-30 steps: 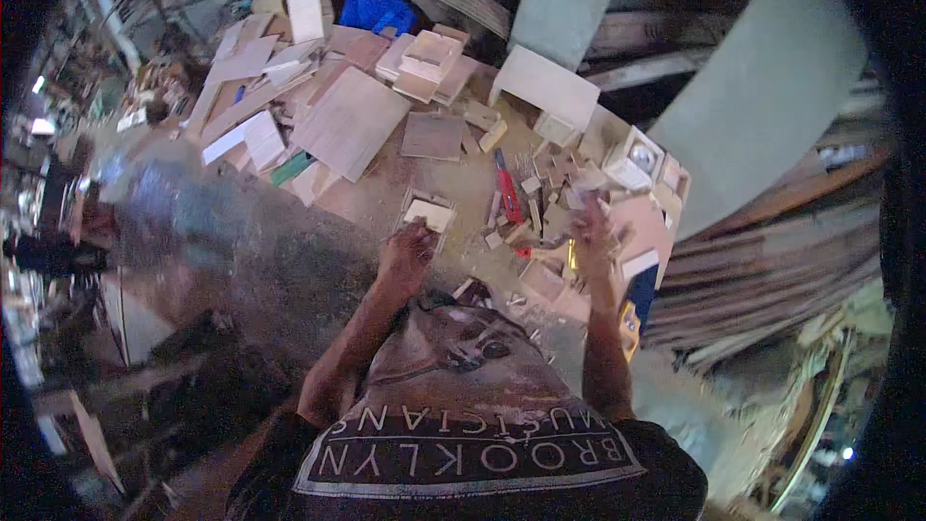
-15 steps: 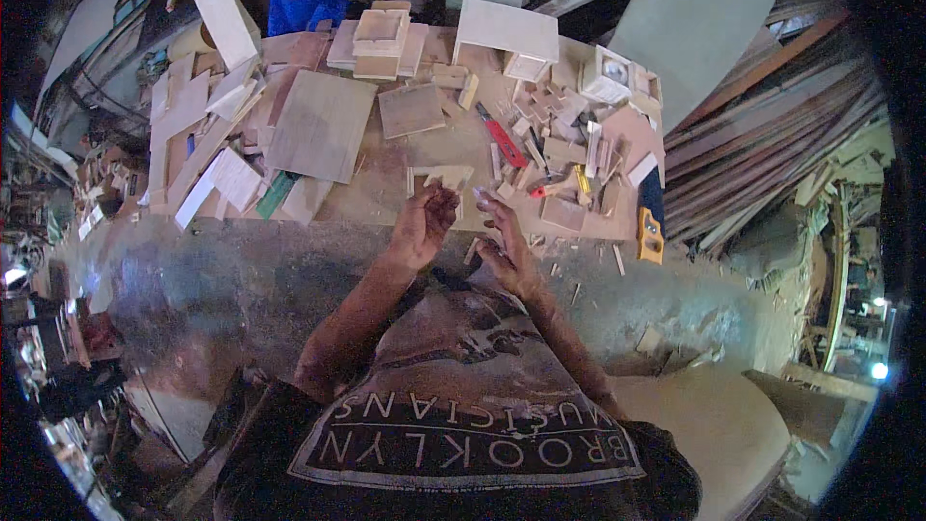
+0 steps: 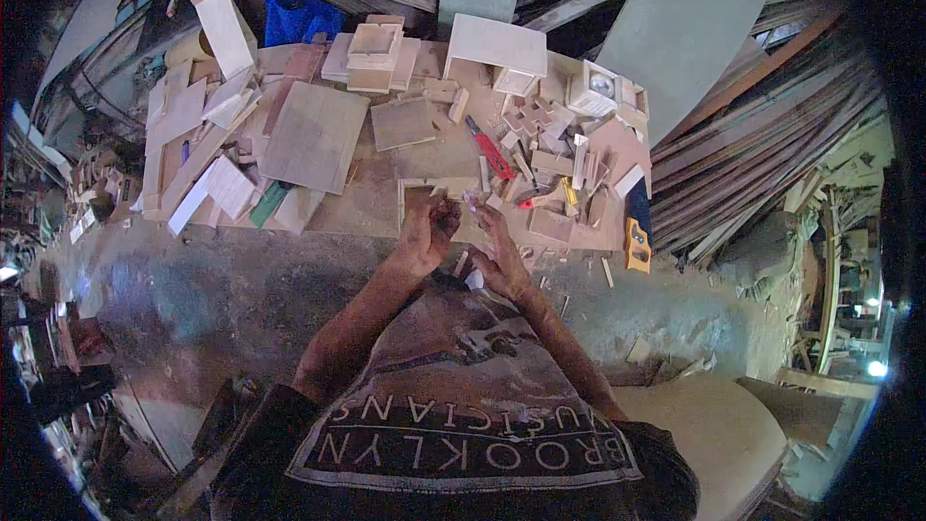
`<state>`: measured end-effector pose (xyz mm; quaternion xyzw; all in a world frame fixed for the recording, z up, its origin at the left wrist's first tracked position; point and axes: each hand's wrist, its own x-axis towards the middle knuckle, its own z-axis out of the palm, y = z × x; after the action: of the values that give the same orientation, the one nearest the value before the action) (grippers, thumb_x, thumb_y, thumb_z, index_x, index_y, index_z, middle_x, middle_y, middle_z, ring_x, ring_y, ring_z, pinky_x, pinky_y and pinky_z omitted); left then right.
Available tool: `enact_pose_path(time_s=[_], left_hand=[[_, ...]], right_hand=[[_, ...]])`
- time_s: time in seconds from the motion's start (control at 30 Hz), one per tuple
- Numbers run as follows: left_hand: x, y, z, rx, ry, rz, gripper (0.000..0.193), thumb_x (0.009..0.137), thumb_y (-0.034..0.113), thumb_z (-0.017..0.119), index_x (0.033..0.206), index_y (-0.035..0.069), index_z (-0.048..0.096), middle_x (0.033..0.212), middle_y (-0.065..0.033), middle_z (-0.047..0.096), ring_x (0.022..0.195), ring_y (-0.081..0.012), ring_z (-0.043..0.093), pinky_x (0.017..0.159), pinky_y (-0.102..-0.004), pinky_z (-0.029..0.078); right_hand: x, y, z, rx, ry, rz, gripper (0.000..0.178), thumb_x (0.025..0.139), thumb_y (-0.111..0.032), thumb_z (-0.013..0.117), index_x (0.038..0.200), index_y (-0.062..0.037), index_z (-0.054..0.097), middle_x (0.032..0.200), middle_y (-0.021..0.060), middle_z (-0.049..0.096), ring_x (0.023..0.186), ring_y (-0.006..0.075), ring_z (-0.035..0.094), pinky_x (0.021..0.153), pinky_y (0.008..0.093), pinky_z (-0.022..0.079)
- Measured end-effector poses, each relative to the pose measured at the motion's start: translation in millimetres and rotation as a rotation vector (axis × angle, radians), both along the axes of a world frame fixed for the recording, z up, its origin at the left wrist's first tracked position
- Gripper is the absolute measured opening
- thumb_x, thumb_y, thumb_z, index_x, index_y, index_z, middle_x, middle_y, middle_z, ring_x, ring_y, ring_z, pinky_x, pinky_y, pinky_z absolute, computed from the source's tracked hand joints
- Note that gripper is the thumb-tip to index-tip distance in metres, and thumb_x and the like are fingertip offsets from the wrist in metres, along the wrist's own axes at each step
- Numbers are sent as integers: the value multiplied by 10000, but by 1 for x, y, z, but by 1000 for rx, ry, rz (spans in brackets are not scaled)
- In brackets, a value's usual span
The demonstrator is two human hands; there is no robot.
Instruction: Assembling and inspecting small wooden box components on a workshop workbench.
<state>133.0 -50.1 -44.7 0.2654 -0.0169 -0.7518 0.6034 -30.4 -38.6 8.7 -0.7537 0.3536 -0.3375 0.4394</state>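
Note:
Just over the bench's front edge, my two hands are close together. My left hand [image 3: 431,232] has its fingers curled inward; whatever they hold, if anything, is hidden. Facing it, my right hand [image 3: 498,253] has its fingers stretched forward and the thumb apart from them. Pale marks or a small pale bit show at its fingertips, too small to name. A small wood strip [image 3: 461,262] shows between the hands, near the right thumb; I cannot tell whether it is touched. Just beyond the left fingers lies a thin wooden frame [image 3: 424,183], partly covered by the hands.
A red-handled tool [image 3: 493,155], a yellow-handled saw [image 3: 638,243] and several wood offcuts [image 3: 552,223] lie to the right. Small wooden boxes [image 3: 374,44] and a white-topped piece [image 3: 497,43] stand at the back. Left are flat boards [image 3: 316,138] and a green strip [image 3: 270,204].
The view has shifted slightly, so the bench things sit a little lower and further left. My right hand has come nearer my left, and its fingers point more straight ahead.

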Motion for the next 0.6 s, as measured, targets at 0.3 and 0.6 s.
enact_pose_path(time_s=[0.3,0.6], left_hand=[[-13,-2,-11,87,-35,14,262,921,244,480,1029,25,576,841,-48,594,761,-173,574,715,-292,486],[-24,-3,2,112,-41,102,161,890,179,568,991,55,552,807,-29,579,660,-133,572,587,-237,511]], right_hand=[[-16,-4,7,-158,253,-50,639,794,-59,516,1388,-29,282,1426,172,307,1320,393,244,1074,468,238],[-33,-7,-23,-511,524,-132,576,788,-23,462,1353,-27,353,1405,164,363,1335,406,209,1048,567,196]])
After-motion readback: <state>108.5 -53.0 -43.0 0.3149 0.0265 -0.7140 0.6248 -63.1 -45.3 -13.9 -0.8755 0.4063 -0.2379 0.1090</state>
